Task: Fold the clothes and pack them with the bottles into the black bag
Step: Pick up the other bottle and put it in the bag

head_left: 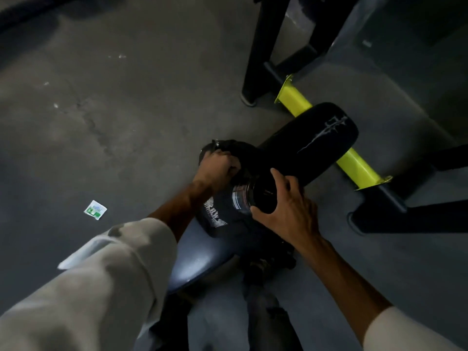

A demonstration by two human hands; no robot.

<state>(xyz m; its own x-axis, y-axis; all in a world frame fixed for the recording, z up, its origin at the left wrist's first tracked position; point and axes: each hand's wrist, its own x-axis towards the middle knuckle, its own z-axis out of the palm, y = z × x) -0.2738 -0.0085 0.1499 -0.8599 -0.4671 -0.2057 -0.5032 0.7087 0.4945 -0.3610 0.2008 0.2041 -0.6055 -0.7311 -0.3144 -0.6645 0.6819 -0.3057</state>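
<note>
A black bag (222, 224) with a white print lies on a blue padded seat (197, 259). My left hand (217, 165) grips the bag's dark fabric at its far rim. My right hand (286, 203) is wrapped around the black cap end of a bottle (243, 198), whose clear ribbed body lies on its side, pointing into the bag. Whether dark clothes lie inside the bag I cannot tell.
A black cushion (311, 140) with a pale emblem rests on a yellow bar (354, 165) right behind the bag. Black frame legs (258, 59) stand at the back right. A small green and white packet (95, 210) lies on the grey concrete floor to the left.
</note>
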